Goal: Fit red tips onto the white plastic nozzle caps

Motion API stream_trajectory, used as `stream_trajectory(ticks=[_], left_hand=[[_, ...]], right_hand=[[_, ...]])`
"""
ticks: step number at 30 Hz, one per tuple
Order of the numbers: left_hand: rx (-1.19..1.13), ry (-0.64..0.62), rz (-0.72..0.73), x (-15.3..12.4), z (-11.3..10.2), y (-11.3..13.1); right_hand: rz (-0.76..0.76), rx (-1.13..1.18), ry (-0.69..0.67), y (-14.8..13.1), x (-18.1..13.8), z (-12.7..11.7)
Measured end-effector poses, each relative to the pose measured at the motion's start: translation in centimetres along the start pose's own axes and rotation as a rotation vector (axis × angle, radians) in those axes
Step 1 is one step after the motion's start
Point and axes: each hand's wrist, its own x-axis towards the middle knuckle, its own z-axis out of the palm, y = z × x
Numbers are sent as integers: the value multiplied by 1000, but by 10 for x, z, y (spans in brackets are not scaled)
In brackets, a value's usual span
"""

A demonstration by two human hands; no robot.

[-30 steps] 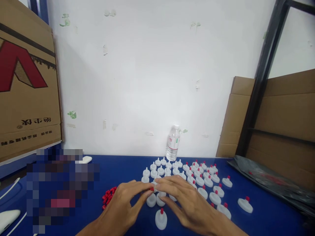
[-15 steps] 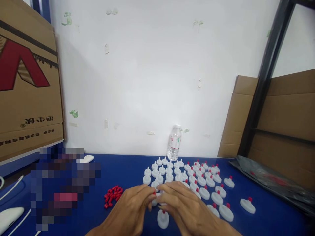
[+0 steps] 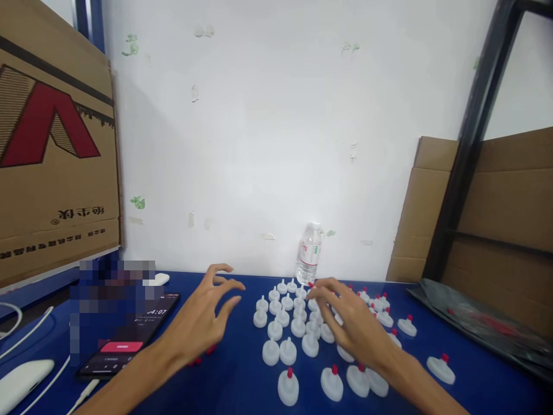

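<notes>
i see my left hand [image 3: 199, 323] hovering above the blue table [image 3: 233, 380], fingers spread and released, grasping nothing, just over a few small red plastic plugs [image 3: 203, 354] that peek out beneath it. my right hand [image 3: 349, 323] reaches over the cluster of white plastic nozzle caps [image 3: 287, 320], a tiny red tip [image 3: 310, 285] at its fingertips; whether it's pinched i cannot tell. capped ones with red tips [image 3: 332, 380] lie nearer me. a black phone [image 3: 129, 340] lies left of the left hand, a clear water bottle [image 3: 309, 253] by the wall.
</notes>
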Motion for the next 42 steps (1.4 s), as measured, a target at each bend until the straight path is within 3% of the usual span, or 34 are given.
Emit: stream_trajectory(ticks=[5, 11, 21, 32, 42], left_hand=[[211, -283, -62, 8, -13, -23], [234, -402, -57, 5, -17, -16], [220, -490, -67, -1, -17, -15], [246, -508, -43, 3, -16, -9], [159, -573, -114, 0, -33, -8]], right_hand=[[246, -33, -52, 42, 1, -1], [307, -26, -190, 61, -6, 6], [399, -7, -350, 70, -13, 16], [356, -29, -222, 69, -5, 10], [532, -7, -364, 85, -8, 23]])
